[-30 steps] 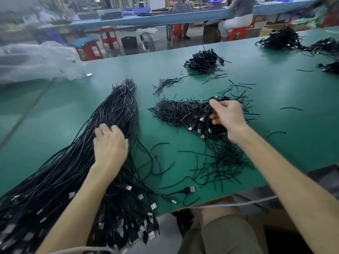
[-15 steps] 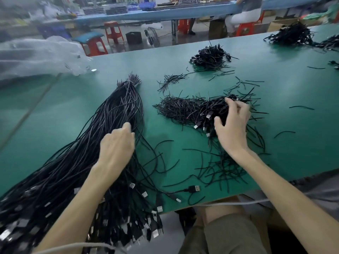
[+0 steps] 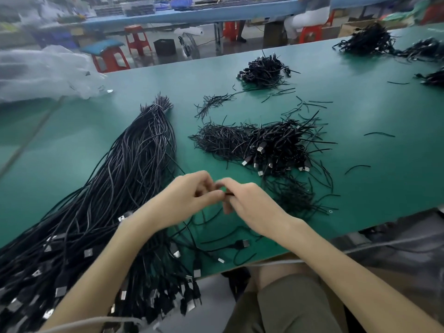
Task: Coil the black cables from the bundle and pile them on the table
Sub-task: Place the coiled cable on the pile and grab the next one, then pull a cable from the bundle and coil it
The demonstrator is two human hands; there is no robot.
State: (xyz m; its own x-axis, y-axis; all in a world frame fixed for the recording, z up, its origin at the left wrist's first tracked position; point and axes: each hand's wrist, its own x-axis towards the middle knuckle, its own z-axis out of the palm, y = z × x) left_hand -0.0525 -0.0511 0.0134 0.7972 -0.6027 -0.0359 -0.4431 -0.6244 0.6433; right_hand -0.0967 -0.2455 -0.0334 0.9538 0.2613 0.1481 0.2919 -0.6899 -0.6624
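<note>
**Strand** (image 3: 229, 193): a short black stub shows between the two hands, held above the table's near edge. Cable or tie, the blur does not let me tell.

**Left hand** (image 3: 189, 198): fingers curled, tips pinched at the strand. It comes in over the bundle, probably because stock is drawn from that side.

**Right hand** (image 3: 249, 203): fingers curled round the strand's other end, knuckles up. The two hands meet fingertip to fingertip, a pose that suits starting a loop or a twist.

**Bundle** (image 3: 134, 179): long uncoiled cables fanned to the left, with the plug ends hanging off the near edge and the bare ends gathered at the far tip. It lies lengthwise, likely so that single cables pull free toward the person.

**Pile** (image 3: 271, 145): coiled cables heaped right of the bundle and apart from it, within the right hand's reach.

**Loose cable** (image 3: 242, 243): a single cable with a plug, below the hands.

**Ties** (image 3: 216, 102): short black lengths scattered round the pile, likely kept close for binding coils.

**Far pile** (image 3: 264, 70): a smaller heap beyond.

**Table** (image 3: 372, 188): green top.

**Bag** (image 3: 43, 70): clear plastic at the far left.

Judgement: much of the bundle remains uncoiled.
</note>
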